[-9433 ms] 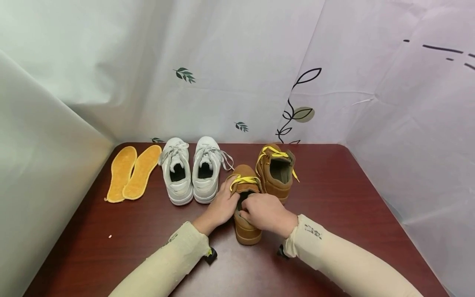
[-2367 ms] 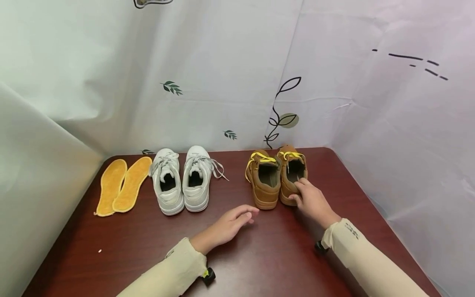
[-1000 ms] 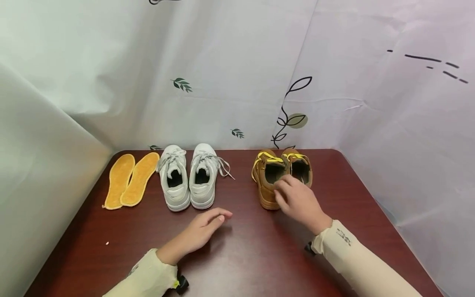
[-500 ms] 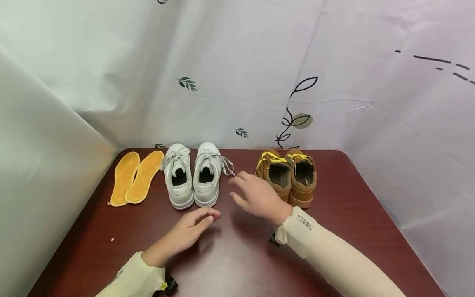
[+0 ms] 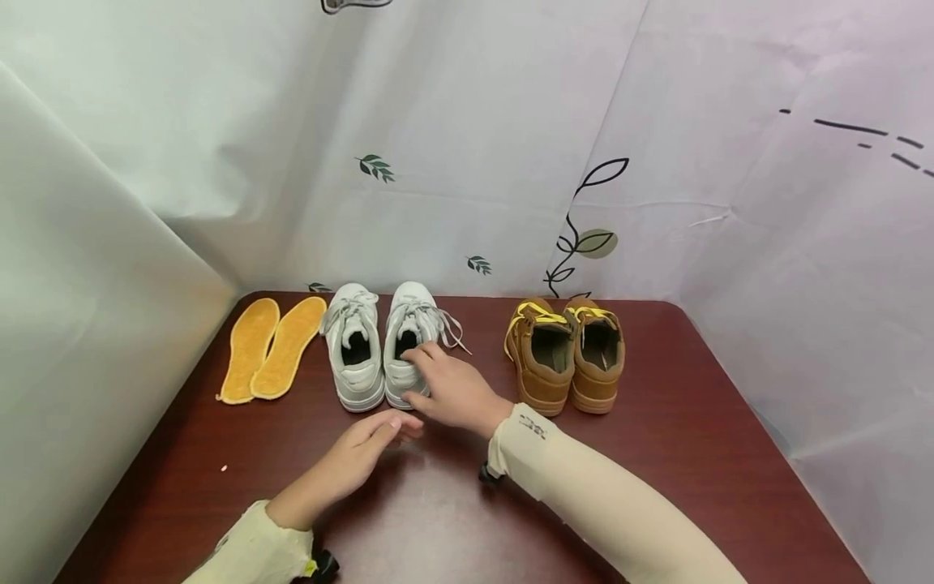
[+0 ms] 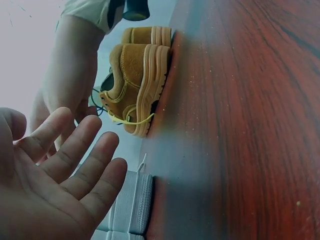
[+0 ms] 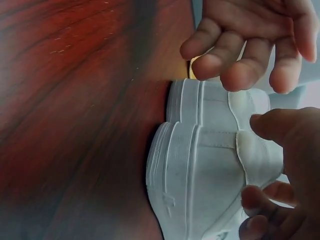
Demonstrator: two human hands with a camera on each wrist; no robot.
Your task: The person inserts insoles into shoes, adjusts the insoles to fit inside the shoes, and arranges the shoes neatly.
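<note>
My right hand (image 5: 460, 389) is over the heel of the right-hand white sneaker (image 5: 403, 381), thumb and fingers spread apart; whether they touch it is unclear. In the right wrist view, its thumb (image 7: 272, 125) lies near the heel top. My left hand (image 5: 357, 454) hovers just in front of the pair, fingers extended and nothing held; its palm and fingers show in the left wrist view. The left-hand white sneaker (image 5: 357, 377) stands beside its mate, toe to the back. Loose grey laces (image 5: 451, 324) trail off the right-hand one.
Two brown shoes (image 5: 541, 385) with yellow laces stand side by side at the back right. Two orange insoles (image 5: 248, 349) lie overlapping at the back left. A small white speck (image 5: 224, 468) is on the dark red table (image 5: 686, 438). Pale curtains (image 5: 452, 162) enclose the back and sides.
The right hand left the brown shoes, now paired at the back right, and moved left to the white sneaker. Earlier, both hands worked at one brown shoe; the left hand has since drawn left.
</note>
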